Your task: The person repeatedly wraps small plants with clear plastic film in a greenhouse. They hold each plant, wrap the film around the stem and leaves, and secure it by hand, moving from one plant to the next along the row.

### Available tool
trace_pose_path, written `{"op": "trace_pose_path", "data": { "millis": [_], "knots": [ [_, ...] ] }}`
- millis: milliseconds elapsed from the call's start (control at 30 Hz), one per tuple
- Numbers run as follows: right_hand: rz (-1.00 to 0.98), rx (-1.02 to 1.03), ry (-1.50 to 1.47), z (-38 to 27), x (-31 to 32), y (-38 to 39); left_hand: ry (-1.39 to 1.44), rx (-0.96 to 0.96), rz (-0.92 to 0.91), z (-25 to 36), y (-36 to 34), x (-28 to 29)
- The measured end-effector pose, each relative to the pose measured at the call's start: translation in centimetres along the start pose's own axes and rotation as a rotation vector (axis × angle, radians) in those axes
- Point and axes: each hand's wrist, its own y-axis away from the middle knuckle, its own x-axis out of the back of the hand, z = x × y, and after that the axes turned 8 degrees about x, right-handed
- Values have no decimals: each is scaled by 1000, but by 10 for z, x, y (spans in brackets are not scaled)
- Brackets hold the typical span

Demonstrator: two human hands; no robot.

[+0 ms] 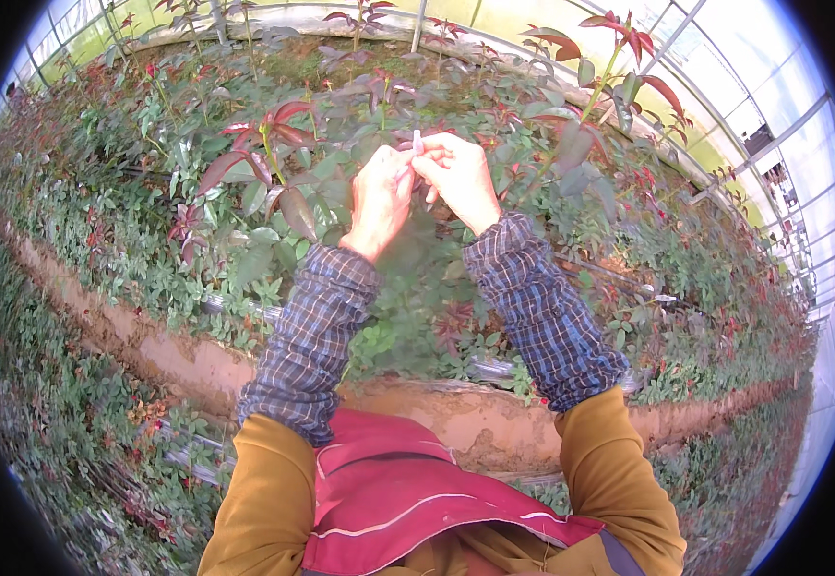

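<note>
Both hands meet in front of me, above the rose plants, with their fingertips touching. My left hand (380,197) is closed, its thumb and fingers pinched toward the right hand. My right hand (463,179) is also closed, fingers bent in against the left fingertips. A small pale piece (417,142) shows where the fingertips meet; it is too small to name. Around the hands rise rose shoots with dark red leaves, one shoot (269,154) to the left and a taller one (602,86) to the right.
Dense green rose bushes (130,206) fill the bed. A brown soil bank (475,422) runs across before me, with more plants on its near side. Greenhouse framing and pale sheeting (725,67) stand at the back and right. I wear a red apron (398,499).
</note>
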Motion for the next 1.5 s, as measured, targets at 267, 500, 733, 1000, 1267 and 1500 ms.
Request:
{"op": "trace_pose_path", "data": {
  "millis": [267, 500, 733, 1000, 1267, 1500],
  "knots": [
    [78, 54, 173, 5, 1, 8, 370, 276, -88, 2, 7, -6],
    [105, -11, 53, 6, 6, 18, 428, 355, 31, 15, 28, 3],
    [18, 92, 29, -26, -35, 125, 537, 600, -224, 50, 146, 61],
    [-5, -145, -126, -14, -161, 173, 444, 584, -268, 0, 174, 150],
    [260, -287, -273, 14, -338, 116, 610, 563, -337, -126, 146, 285],
    [274, -419, -269, 35, -515, 54, 422, 438, -503, -257, 97, 448]
  ]
}}
